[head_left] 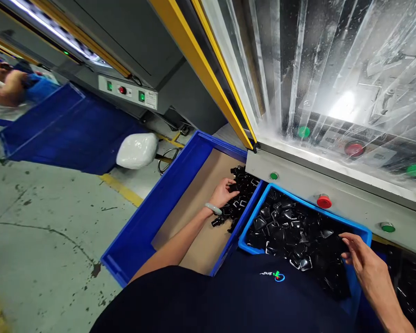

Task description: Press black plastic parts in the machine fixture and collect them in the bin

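My left hand (pixel 222 194), with a pale bangle (pixel 213 208) at the wrist, reaches into a large dark blue bin (pixel 138 233). Its fingers are closed around a black plastic part (pixel 233 188), at the edge of a heap of similar black parts (pixel 241 203) on the bin's cardboard-coloured bottom. Over the right side of a light blue bin (pixel 254 221), my right hand (pixel 365 263) hovers with its fingers bent and apart; nothing shows between them. Shiny black plastic pieces (pixel 291 226) fill much of that bin.
Ahead stands a machine with a clear, wet-looking door (pixel 315 69), a red button (pixel 324 200) and green buttons (pixel 388 227). A white-covered stool (pixel 137 151) and a tilted blue bin (pixel 72 125) are at left. Another person's arm (pixel 9 88) shows at far left.
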A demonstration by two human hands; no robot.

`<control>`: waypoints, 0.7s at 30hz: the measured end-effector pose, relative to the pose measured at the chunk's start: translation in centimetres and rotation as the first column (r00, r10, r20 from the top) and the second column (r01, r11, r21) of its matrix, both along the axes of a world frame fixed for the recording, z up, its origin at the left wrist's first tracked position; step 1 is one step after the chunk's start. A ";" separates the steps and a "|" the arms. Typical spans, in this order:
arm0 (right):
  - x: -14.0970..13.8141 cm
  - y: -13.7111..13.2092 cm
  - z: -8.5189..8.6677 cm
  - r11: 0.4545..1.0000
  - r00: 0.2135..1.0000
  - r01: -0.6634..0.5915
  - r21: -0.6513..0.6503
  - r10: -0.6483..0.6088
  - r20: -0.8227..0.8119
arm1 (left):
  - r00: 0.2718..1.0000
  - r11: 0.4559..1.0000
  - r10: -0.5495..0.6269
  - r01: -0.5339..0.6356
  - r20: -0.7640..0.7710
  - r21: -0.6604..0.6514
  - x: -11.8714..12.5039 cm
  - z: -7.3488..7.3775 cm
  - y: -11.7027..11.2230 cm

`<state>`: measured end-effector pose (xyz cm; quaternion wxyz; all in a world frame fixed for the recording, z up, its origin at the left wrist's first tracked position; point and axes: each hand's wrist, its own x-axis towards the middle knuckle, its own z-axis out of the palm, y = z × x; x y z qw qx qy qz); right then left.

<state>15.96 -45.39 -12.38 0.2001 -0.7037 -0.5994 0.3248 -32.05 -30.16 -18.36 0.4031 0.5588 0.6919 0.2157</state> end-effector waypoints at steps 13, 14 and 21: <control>-7.6 7.3 8.1 0.972 0.973 0.046 0.231 0.009 -0.230 | 0.504 0.955 0.159 0.140 0.849 -0.262 13.8 10.0 0.6; -8.1 7.9 8.5 0.967 0.970 0.039 0.252 0.024 -0.243 | 0.498 0.951 0.114 0.196 0.860 -0.239 14.5 10.3 0.5; -9.2 10.6 8.4 0.959 0.971 0.005 0.284 0.063 -0.230 | 0.525 0.887 -0.285 0.461 0.802 0.014 18.3 11.2 -0.1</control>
